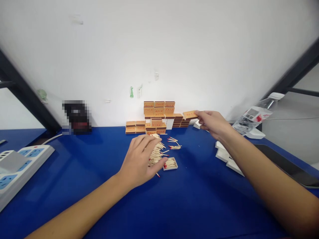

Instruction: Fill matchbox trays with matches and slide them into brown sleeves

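- Right hand (211,124): thumb and fingers closed in a pinch on the right end of a box (189,115).
- Box: right of centre in the frame, in front of the right end of the stack (159,110). Can't tell if the two touch.
- Left hand (140,160): palm down, fingers loosely bent, thumb spread wide. Sits over the left of the pile (156,153); no grip visible, can't tell if fingertips press on matches.
- Tray (171,168): at the left thumb tip, below the pile, matches inside.
- Handling, my call: keep the pinch light so the card doesn't crush, hold the box clear of the stack, and keep the left thumb off the tray rim.
- Axis: box's long axis runs roughly left-right, free end pointing left, printed face toward camera. Tray also lies left-right, red heads mostly left.
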